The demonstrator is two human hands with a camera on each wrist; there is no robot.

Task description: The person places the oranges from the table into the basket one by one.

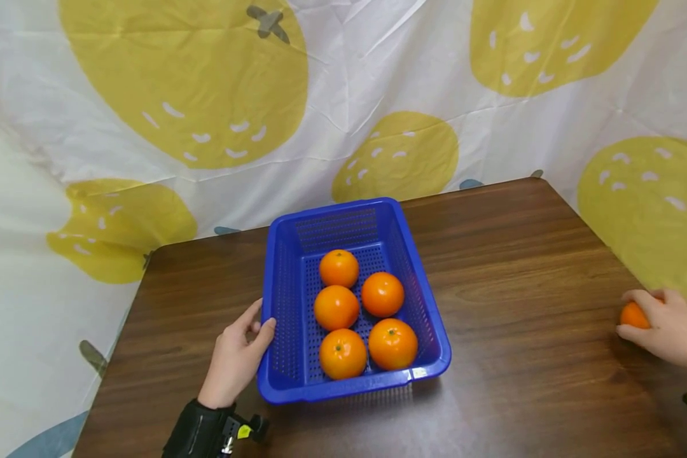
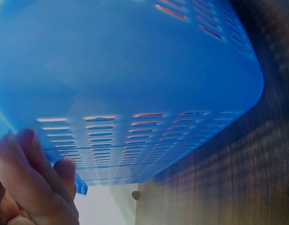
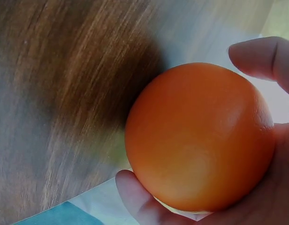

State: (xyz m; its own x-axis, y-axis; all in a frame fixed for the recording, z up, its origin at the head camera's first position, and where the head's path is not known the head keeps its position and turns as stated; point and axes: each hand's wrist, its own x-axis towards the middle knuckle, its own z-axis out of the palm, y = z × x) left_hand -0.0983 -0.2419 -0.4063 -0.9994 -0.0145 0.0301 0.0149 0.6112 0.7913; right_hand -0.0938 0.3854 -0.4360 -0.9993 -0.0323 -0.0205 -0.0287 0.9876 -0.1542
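A blue plastic basket with slotted walls stands on the table, with several oranges lying inside. My left hand grips its left rim, thumb over the edge and fingers on the outer side. In the left wrist view the basket's slotted outside fills most of the picture beside my curled fingers. Far to the right, my right hand holds a single orange near the table's right edge. The right wrist view shows that orange between thumb and fingers, against the palm.
The brown wooden table extends between the basket and my right hand. A white cloth with yellow fruit prints hangs behind the table and along its sides. Each wrist wears a dark band.
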